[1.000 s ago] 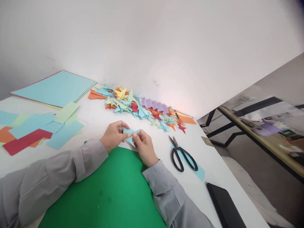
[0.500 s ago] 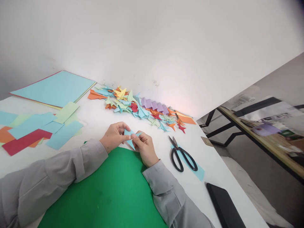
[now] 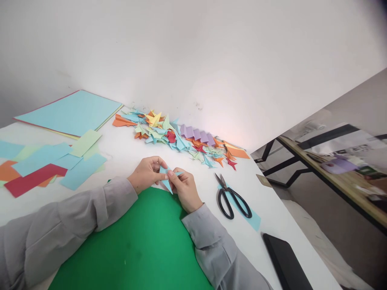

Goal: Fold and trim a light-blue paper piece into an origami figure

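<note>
A small light-blue folded paper piece with pointed ends is held between both hands, just above the far edge of a green sheet. My left hand pinches its left side between thumb and fingers. From the right, my right hand grips it, thumb on top; its other fingers are partly hidden behind. Beyond the hands lies a heap of folded paper shapes in blue, green, orange, yellow and red, with a purple pleated strip among them.
Black-handled scissors rest on a blue paper strip at the right. Nearer me lies a black phone-like slab. Cut paper pieces spread at the left, with stacked large sheets behind. A wall bounds the table's back.
The blue folded paper has turned slightly between my fingers, and more of its lower point and right tip shows. Both hands keep their grip in almost the same place.
</note>
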A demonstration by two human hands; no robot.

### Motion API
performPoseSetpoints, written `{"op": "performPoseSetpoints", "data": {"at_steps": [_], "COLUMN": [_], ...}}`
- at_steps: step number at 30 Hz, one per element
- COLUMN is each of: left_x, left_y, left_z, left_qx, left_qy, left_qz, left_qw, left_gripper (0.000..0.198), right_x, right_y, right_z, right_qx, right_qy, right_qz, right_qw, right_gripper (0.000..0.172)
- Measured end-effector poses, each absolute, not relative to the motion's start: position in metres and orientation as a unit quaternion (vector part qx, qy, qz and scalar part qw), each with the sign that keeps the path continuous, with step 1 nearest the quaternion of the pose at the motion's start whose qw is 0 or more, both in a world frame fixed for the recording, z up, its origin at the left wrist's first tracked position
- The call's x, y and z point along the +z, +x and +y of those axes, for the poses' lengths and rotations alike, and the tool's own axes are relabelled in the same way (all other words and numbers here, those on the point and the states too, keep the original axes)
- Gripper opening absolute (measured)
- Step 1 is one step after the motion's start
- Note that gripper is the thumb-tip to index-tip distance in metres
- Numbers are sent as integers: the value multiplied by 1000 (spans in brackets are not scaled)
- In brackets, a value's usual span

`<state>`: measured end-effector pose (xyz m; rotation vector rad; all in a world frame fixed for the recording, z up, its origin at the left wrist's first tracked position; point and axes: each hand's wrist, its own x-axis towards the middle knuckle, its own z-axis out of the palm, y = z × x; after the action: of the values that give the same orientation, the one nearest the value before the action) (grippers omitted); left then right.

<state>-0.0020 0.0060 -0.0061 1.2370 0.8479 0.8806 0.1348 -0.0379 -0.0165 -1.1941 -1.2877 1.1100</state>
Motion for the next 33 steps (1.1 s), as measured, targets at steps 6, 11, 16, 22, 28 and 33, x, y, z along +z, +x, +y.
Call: {"op": "performPoseSetpoints", "data": {"at_steps": [6,11,16,22,28,33], "left_x": [-3,-1,-2,-2,-2,0], "left_y": [-2,-3,-3,-3,-2,-2], "left_z": [4,4,5,5,6,4], "left_qx": [384,385,389,384,378,377], "left_qy": [538,543,547,546,544,558], "left_qz": [354,348,350,352,359,353], "left_qw": [662,661,654,657,658,649], "left_gripper": [30,25,25,21,14,13], "right_x": [-13,-13,-15,-17,-16,-14], "right_y": [134,133,133,132,133,133], "right_z": [-37,-36,-35,-35,-36,-37], "right_qx": [488,514,503,497,487,479], "right_qy": [-491,-499,-501,-503,-507,-521], "right_qz": [-495,-449,-457,-470,-458,-486], "right_qw": [525,535,536,528,544,512], "right_gripper": [45,46,47,47,44,45]}}
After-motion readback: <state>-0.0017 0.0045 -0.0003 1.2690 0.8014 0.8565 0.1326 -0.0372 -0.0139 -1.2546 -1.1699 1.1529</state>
